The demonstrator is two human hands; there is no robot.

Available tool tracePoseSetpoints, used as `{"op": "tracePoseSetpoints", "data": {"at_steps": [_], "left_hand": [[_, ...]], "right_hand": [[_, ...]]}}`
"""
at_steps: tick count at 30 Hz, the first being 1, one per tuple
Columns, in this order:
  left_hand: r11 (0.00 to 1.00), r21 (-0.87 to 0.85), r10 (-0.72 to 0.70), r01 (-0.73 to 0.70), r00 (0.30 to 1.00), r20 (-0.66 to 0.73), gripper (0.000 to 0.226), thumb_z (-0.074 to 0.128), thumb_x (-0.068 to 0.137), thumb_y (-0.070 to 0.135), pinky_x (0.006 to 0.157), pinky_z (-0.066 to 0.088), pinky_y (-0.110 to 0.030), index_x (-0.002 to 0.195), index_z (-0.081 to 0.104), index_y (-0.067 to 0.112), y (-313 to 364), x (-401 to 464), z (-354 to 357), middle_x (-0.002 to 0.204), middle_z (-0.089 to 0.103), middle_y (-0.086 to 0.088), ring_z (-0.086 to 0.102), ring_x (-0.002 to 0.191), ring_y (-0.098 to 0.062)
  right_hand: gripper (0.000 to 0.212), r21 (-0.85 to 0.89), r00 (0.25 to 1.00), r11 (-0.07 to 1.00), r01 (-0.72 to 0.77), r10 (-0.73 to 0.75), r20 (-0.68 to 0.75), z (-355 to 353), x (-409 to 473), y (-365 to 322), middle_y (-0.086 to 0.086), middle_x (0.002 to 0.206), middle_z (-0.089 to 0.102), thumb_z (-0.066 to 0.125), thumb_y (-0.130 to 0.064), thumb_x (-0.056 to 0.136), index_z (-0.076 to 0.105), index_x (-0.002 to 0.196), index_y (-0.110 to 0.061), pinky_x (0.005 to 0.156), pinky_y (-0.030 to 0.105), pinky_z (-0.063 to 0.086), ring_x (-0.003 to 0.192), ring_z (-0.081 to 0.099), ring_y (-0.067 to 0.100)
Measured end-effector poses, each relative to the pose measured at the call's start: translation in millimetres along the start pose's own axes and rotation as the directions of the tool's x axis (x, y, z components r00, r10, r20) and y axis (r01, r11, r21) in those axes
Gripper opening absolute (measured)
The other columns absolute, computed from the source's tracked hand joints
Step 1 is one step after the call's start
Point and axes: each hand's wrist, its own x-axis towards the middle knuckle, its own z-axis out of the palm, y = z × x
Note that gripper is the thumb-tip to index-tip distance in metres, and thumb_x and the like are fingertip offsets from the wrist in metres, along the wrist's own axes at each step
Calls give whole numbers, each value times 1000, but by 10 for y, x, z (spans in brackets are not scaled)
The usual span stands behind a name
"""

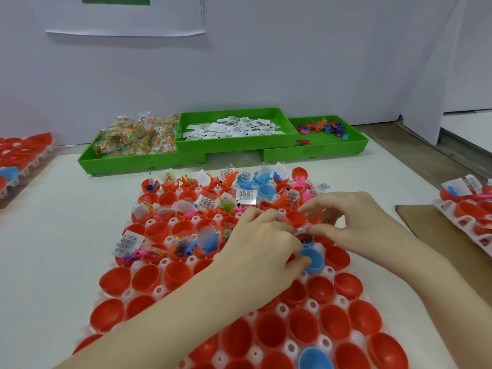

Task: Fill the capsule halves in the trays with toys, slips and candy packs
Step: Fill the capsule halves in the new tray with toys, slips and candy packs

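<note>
A white tray (159,290) in front of me holds many red capsule halves (146,278) and a few blue ones. The far rows hold toys, slips and candy packs; the near rows look hollow. My left hand (262,251) and my right hand (354,222) meet over a blue capsule half (312,259) in the tray's middle right. Both pinch a clear candy pack (303,230) just above that blue half. My left thumb touches the blue half's rim.
Three green bins stand at the back: candy packs (135,137) left, paper slips (234,127) middle, small plastic toys (323,127) right. Another capsule tray (24,155) lies far left, one more (468,209) far right beside a cardboard sheet (426,222).
</note>
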Motion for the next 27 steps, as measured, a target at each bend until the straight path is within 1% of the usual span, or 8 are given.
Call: {"op": "tracePoseSetpoints", "data": {"at_steps": [3, 6, 9, 11, 15, 19, 24, 27], "left_hand": [[999, -42, -12, 11, 1000, -21, 35, 45, 90, 46, 93, 20, -27, 99, 72, 27, -18, 4, -24, 112, 66, 8, 44, 118, -10], [998, -57, -13, 11, 999, -32, 34, 46, 90, 45, 97, 20, -26, 98, 72, 26, -30, -1, -43, 117, 64, 10, 42, 123, -9], [998, -52, -34, 28, 992, -118, 28, 53, 87, 39, 89, 28, -28, 88, 74, 21, -47, 6, -73, 105, 68, 9, 53, 110, -13], [989, -100, -126, 111, 980, -154, 22, 56, 88, 34, 89, 33, -28, 88, 73, 21, -66, 43, -100, 100, 68, 9, 54, 104, -13], [959, -193, -222, 207, 973, -58, 23, 53, 90, 34, 97, 31, -30, 106, 68, 26, -155, 171, -95, 110, 61, 10, 47, 109, -10], [975, -111, -185, 195, 978, 95, 25, 51, 91, 39, 85, 18, -28, 109, 66, 31, -159, 301, -62, 121, 55, 12, 39, 116, -14], [979, -104, -168, 174, 984, 66, 21, 55, 88, 41, 86, 22, -30, 95, 72, 31, -129, 373, -47, 109, 58, 8, 41, 108, -15], [978, -106, -177, 182, 983, 52, 23, 54, 88, 43, 85, 22, -30, 96, 73, 32, -123, 385, -42, 106, 59, 6, 41, 107, -16]], "right_hand": [[27, 55, 999, 998, -23, 26, -43, -52, -7, 21, -7, 81, 65, 68, 3, 76, 69, 89, -21, 70, 11, 46, 68, 61, 7], [34, 62, 998, 998, -32, 35, -53, -73, -12, 32, -6, 79, 66, 61, 9, 79, 68, 84, -23, 66, 7, 45, 67, 62, 5], [24, -8, 997, 998, -61, 60, -49, -100, -4, 51, -15, 70, 63, 67, 0, 77, 71, 77, -23, 62, 5, 41, 63, 57, 1], [23, -68, 996, 993, -93, 92, -19, -134, -9, 53, -17, 67, 63, 75, -14, 73, 66, 64, -33, 59, 10, 40, 60, 53, 2], [21, -194, 986, 969, -151, 163, 47, -118, -32, 12, -17, 62, 60, 76, -38, 68, 59, 55, -42, 52, 18, 31, 56, 47, 2], [22, -230, 983, 959, -165, 178, 36, -87, -23, -7, -18, 61, 56, 72, -43, 71, 56, 55, -42, 49, 16, 23, 56, 46, -3], [14, -211, 986, 964, -164, 167, -1, -40, -12, 33, -19, 66, 56, 68, -44, 75, 61, 63, -39, 51, 17, 26, 56, 43, 0], [14, -222, 989, 964, -149, 150, -13, -20, -11, 51, -20, 68, 55, 64, -46, 78, 60, 65, -40, 52, 17, 26, 57, 42, -1]]}}
